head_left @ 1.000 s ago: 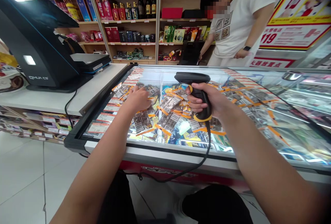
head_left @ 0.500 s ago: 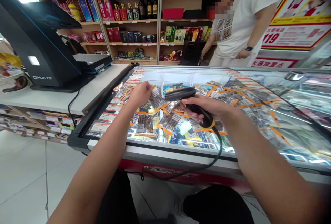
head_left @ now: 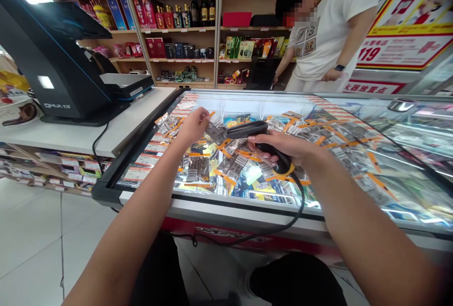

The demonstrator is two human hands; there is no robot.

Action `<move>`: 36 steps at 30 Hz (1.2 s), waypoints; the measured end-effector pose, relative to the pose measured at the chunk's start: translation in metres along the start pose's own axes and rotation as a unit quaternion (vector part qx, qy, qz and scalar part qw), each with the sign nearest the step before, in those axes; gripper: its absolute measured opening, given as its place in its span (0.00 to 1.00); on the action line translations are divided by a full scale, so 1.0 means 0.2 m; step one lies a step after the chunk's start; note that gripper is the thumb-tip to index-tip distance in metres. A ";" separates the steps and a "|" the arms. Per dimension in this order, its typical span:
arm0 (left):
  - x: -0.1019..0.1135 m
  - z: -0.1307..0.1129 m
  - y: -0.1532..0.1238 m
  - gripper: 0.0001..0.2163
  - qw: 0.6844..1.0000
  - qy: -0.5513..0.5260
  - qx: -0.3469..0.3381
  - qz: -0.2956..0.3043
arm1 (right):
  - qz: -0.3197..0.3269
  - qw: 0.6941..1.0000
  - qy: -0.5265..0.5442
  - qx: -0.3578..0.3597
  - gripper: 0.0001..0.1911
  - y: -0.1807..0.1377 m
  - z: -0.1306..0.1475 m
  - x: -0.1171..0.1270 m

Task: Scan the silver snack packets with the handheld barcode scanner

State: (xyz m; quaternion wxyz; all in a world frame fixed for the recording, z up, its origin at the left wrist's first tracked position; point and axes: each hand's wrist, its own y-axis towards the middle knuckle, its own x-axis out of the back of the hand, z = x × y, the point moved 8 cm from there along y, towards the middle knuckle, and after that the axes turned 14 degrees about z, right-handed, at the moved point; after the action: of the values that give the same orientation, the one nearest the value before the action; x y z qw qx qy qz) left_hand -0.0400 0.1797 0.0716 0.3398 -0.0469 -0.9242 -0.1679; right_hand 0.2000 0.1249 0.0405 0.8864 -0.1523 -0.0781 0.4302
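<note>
My right hand point(head_left: 274, 148) is wrapped round the handle of a black barcode scanner point(head_left: 247, 129), its head pointing left. The scanner's cable loops down over the front of the glass-topped freezer point(head_left: 226, 200). With thumb and fingers, my left hand point(head_left: 195, 124) pinches the upper edge of a small snack packet point(head_left: 215, 131) with orange ends, just left of the scanner head. Many similar clear and orange packets point(head_left: 231, 167) lie loose on the glass beneath both hands, some overlapping.
A counter point(head_left: 120, 124) at the left carries a black weighing-scale terminal point(head_left: 67, 70). Price labels point(head_left: 141, 160) line the freezer's left edge. Behind stand shelves with bottles and boxes point(head_left: 203, 9). Another person in a white shirt point(head_left: 325, 37) stands beyond the freezer at the right.
My left hand has shifted very slightly, and the upper edge of the packet in it is tilted a little more. The right hand and scanner stay nearly in place.
</note>
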 end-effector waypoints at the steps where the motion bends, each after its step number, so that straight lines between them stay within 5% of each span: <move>1: 0.00 0.00 0.00 0.07 1.000 -0.031 0.003 -0.002 | 0.002 1.000 0.011 0.009 0.23 0.00 0.01 0.00; 8: -0.23 0.03 0.00 0.10 0.949 -0.305 0.067 0.055 | 0.009 0.979 0.168 0.115 0.18 -0.05 0.12 0.04; 12: -0.31 -0.11 -0.02 0.03 0.987 -0.086 -0.040 0.130 | -0.017 0.969 0.194 0.152 0.16 -0.07 0.15 0.08; 15: -0.31 -0.18 -0.05 0.06 0.977 0.111 -0.083 0.163 | -0.025 0.968 0.203 0.146 0.16 -0.06 0.14 0.09; 21: -0.14 -0.04 -0.09 0.16 0.919 0.370 0.065 0.117 | -0.018 0.972 0.200 0.124 0.17 -0.03 0.10 0.08; 27: -0.15 0.11 -0.09 0.20 0.881 0.415 0.117 0.192 | -0.012 0.977 0.186 0.105 0.18 -0.01 0.06 0.09; 36: -0.15 0.13 -0.06 0.21 0.914 0.359 0.071 0.174 | -0.002 0.978 0.177 0.113 0.16 -0.01 0.09 0.05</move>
State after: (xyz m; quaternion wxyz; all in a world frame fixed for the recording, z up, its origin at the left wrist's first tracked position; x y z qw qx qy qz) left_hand -0.0362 0.1784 0.0306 0.6750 -0.1194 -0.7267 -0.0451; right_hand 0.2036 0.1354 0.0589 0.8983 -0.1247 0.1288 0.4010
